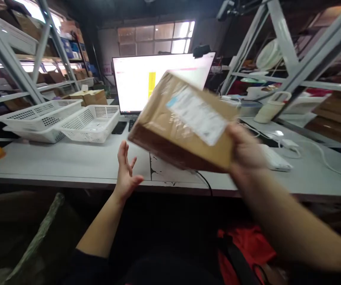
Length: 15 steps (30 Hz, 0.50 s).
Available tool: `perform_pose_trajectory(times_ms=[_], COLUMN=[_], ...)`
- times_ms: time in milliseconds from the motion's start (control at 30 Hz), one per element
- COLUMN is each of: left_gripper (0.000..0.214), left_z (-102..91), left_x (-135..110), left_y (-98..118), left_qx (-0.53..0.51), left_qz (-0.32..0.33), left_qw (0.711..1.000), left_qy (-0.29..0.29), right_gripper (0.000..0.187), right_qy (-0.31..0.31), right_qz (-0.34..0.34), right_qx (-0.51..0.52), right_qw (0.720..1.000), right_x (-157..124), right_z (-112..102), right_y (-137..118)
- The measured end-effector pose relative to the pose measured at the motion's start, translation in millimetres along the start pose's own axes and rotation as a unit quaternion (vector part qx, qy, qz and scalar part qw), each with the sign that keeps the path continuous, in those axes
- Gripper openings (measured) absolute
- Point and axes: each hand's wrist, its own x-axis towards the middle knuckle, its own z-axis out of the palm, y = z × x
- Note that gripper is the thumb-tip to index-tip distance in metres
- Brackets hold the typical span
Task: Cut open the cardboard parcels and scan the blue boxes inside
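A brown cardboard box (158, 114) is held tilted in the air above the desk, in front of the monitor. On its upper face is a white shipping label (200, 118) with a blue patch, too blurred to read. My right hand (246, 148) grips the box at its right end and is smeared by motion. To the left of the box, apart from it, my left hand (126, 172) hovers over the desk's front edge with fingers spread and nothing in it.
White perforated baskets (90, 124) stand at the left of the white desk (78, 162), beside a black phone (119, 128). Behind the box is a lit monitor (131, 87). At the right lie a white power strip (274, 158) and cables. Metal shelf frames rise on both sides.
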Motion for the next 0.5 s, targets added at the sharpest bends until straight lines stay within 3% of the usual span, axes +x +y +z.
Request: perform_pose_trajectory(times_ms=[33,100,133,200,267,333,433,500], left_gripper=[0.118,0.120,0.120,0.113,0.101,0.089,0.076,0.068], left_z=[-6.2,-31.0,-48.0,-85.5,-118.4,-138.6,-141.6,-131.7], left_x=[7,21,29,46,67,92,134,154], left_y=[-1,-7,-11,-19,-23,-20,-15,-13], left_qx=[-0.061,-0.140,-0.152,-0.136,-0.100,-0.062,0.002,0.019], left_qz=[-0.012,-0.044,-0.063,-0.098,-0.123,-0.134,-0.127,-0.111], left_qw=[0.997,0.976,0.968,0.966,0.974,0.981,0.989,0.993], left_qy=[0.054,0.158,0.190,0.196,0.161,0.123,0.071,0.047], right_gripper=[0.036,0.045,0.051,0.061,0.066,0.068,0.069,0.064], right_qy=[-0.022,-0.072,-0.100,-0.148,-0.196,-0.253,-0.327,-0.408], right_qz=[0.051,0.160,0.193,0.231,0.262,0.296,0.324,0.275], right_qx=[0.102,0.246,0.275,0.300,0.293,0.267,0.233,0.161], right_qw=[0.993,0.953,0.937,0.914,0.899,0.881,0.857,0.856], right_x=[-12,-41,-56,-81,-98,-106,-103,-91], right_z=[30,82,102,130,145,154,157,147], right_y=[7,27,39,63,82,94,96,89])
